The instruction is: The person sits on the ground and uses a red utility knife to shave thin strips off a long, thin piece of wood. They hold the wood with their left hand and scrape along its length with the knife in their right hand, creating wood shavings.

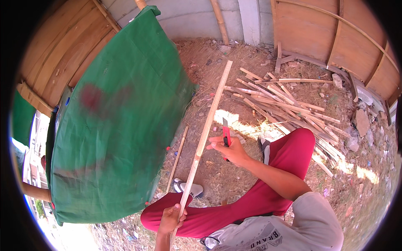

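A long bamboo strip [208, 121] slants up and away across my lap. Near its lower end my left hand [171, 218] is wrapped round it, above my left knee. My right hand [231, 150] grips a red and black utility knife [226, 136], whose blade is out and points away from me. The knife is just right of the strip's middle, with my fingers stretched toward the strip; whether they touch it I cannot tell. A thinner strip [177, 157] lies on the ground left of the one I hold.
A loose pile of bamboo strips [289, 100] lies on the ground at the far right. To the left hangs a large green tarp [125, 108]. Wooden panels [314, 31] and a grey wall [192, 23] stand behind. Stones [362, 121] and litter lie along the right side.
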Motion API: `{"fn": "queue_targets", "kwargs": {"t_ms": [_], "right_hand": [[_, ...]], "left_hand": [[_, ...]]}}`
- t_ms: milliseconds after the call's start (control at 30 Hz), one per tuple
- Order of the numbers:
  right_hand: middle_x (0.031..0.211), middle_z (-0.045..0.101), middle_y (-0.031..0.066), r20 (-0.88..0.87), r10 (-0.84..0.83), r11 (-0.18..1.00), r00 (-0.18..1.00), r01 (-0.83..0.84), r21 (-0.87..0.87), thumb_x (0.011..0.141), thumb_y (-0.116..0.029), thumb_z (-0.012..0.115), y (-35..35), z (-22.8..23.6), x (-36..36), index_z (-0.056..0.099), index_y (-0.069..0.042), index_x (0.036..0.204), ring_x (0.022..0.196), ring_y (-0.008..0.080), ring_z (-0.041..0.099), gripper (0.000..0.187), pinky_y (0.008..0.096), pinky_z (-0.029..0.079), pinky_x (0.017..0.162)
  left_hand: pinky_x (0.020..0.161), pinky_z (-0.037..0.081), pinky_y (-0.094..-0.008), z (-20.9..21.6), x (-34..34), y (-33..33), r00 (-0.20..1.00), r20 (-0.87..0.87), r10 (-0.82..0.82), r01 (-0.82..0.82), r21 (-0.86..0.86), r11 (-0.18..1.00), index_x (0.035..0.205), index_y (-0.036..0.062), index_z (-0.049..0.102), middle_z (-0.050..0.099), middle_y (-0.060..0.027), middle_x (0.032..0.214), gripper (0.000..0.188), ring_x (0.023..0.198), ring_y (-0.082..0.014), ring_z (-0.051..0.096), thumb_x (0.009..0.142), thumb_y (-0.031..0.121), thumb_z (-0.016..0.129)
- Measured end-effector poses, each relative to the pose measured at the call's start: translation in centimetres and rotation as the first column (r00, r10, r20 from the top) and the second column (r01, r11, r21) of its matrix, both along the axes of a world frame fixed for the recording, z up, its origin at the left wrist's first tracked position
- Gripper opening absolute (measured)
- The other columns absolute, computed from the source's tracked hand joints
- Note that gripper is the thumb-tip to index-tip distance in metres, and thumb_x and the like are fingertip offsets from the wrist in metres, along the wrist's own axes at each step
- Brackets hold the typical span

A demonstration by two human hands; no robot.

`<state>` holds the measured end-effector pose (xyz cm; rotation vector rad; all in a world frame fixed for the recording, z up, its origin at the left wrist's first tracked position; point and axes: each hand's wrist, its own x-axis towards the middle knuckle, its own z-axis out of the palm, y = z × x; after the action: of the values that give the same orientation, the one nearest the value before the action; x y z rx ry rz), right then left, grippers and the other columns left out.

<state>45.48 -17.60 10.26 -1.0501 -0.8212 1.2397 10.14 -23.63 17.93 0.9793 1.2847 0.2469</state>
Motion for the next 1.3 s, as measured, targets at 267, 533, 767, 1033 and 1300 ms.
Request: {"fn": "queue_targets", "kwargs": {"t_ms": [267,533,767,1033,1300], "right_hand": [[0.064,0.053,-0.0054,-0.052,-0.037,0.995,0.998,0.032,-0.099,0.096,-0.025,0.074,0.6,-2.2,-1.0,0.071,0.004,0.110,0.048,0.0040,0.041,0.032,0.0255,0.029,0.044],[0.061,0.046,-0.0063,-0.181,-0.083,0.980,0.980,0.047,-0.195,0.093,-0.019,0.077,0.8,-2.7,-0.5,0.065,-0.003,0.083,0.047,0.0036,0.035,0.022,0.0279,0.023,0.042],[0.065,0.054,-0.0025,-0.167,-0.162,0.966,0.973,0.121,-0.231,0.091,-0.018,0.077,0.7,-1.7,-0.2,0.067,-0.001,0.087,0.047,0.0047,0.040,0.020,0.0267,0.027,0.043],[0.074,0.063,0.0009,-0.082,-0.116,0.963,0.990,0.092,-0.255,0.095,-0.021,0.074,0.8,-2.5,0.0,0.070,0.002,0.097,0.052,0.0059,0.047,0.023,0.0263,0.035,0.048],[0.084,0.070,0.0168,0.772,-0.248,0.968,0.585,0.120,0.219,0.097,-0.042,0.066,-0.3,-3.0,0.1,0.070,-0.004,0.114,0.076,0.0328,0.070,0.043,0.0409,0.054,0.066]], "left_hand": [[0.042,0.034,-0.0236,-1.4,-0.6,-1.5,0.997,-0.059,-0.053,0.054,0.027,0.998,0.092,-0.0022,0.063,0.048,-0.0013,0.064,0.050,0.048,-0.0072,0.041,0.111,0.038,0.042],[0.072,0.057,-0.0300,-2.2,1.2,0.4,0.964,0.010,-0.267,0.262,0.148,0.953,0.136,-0.0056,0.051,0.067,-0.0167,0.108,0.063,0.092,-0.0206,0.068,0.109,0.049,0.037],[0.085,0.055,-0.0345,-2.9,6.3,4.2,0.943,-0.118,-0.312,0.330,0.466,0.821,0.145,-0.0050,0.044,0.068,-0.0185,0.118,0.060,0.104,-0.0229,0.068,0.106,0.039,0.056],[0.072,0.055,-0.0388,-5.5,12.0,6.1,0.844,-0.501,-0.190,0.516,0.662,0.544,0.128,-0.0025,0.061,0.070,-0.0220,0.088,0.046,0.081,-0.0265,0.071,0.100,0.034,0.066],[0.045,0.034,-0.0236,-8.1,10.8,5.9,0.997,0.060,-0.040,0.025,0.224,0.974,0.124,0.0031,0.067,0.053,0.0032,0.069,0.033,0.052,-0.0041,0.043,0.105,0.030,0.059]]}}
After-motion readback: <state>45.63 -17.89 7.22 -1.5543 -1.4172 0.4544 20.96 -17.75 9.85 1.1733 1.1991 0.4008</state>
